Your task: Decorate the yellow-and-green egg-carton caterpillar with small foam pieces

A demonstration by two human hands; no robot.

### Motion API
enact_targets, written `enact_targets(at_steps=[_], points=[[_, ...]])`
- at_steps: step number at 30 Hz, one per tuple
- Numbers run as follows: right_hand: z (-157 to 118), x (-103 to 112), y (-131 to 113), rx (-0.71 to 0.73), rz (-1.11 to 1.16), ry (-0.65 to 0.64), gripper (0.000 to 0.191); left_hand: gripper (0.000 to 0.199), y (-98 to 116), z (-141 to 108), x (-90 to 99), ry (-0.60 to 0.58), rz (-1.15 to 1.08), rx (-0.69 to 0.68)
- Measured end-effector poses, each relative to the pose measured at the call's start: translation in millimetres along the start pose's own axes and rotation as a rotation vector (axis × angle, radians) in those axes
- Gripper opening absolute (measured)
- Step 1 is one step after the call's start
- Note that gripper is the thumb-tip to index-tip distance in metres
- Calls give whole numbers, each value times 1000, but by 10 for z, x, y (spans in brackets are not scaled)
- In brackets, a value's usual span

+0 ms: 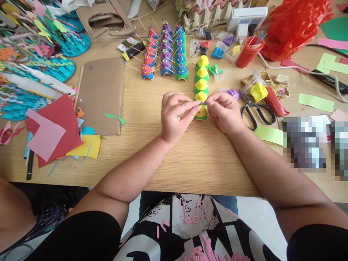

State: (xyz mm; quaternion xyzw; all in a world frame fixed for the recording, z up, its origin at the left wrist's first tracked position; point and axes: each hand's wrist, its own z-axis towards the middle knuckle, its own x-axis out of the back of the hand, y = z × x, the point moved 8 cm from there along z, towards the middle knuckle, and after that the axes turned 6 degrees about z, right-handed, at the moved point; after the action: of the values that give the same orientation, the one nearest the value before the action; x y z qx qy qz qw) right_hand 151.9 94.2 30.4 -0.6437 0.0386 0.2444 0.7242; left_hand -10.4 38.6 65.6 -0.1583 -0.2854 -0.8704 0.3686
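Green-and-yellow egg-carton caterpillar (201,85) stands on the wooden table (174,159) in front of the person, between the two hands at its near end. Both forearms reach forward from the near edge of the table and converge, the left hand (176,115) coming in from the left and the right hand (225,112) from the right, with the fingers bent inward.

The caterpillar's long axis runs away from the person, almost straight up the view; its yellow-topped humps form a single line, and the nearest one, bearing a small purple dot, faces the person.

The left thumb and index finger are drawn nearly together over the nearest humps. The right thumb and index finger meet in a pinch just beside them. Whether either pinch grasps a tiny piece is too small to tell, as is exact contact with the humps.

Beyond the left hand stand three decorated caterpillars: red-and-blue (147,66), purple-and-blue (166,63) and blue-and-green (181,65). Black-handled scissors (258,111) lie right of the right hand, near yellow clay (259,92).
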Motion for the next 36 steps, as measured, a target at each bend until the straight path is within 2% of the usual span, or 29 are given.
enact_targets(at_steps=[8, 12, 24, 30, 36], points=[[0, 13, -9, 8, -9, 33, 52, 18, 23, -1, 19, 27, -28, -4], [-3, 22, -11, 3, -19, 47, 52, 20, -2, -10, -20, -19, -20, 24], [-7, -15, -4, -6, 4, 8, 52, 20, -15, -14, -36, -42, 11, 29], [-11, -35, 6, -20, 15, -8, 50, 19, 24, 5, 4, 4, -9, 6], [-22, -19, 30, -25, 6, -12, 48, 19, 24, 10, 2, -10, -23, 35]])
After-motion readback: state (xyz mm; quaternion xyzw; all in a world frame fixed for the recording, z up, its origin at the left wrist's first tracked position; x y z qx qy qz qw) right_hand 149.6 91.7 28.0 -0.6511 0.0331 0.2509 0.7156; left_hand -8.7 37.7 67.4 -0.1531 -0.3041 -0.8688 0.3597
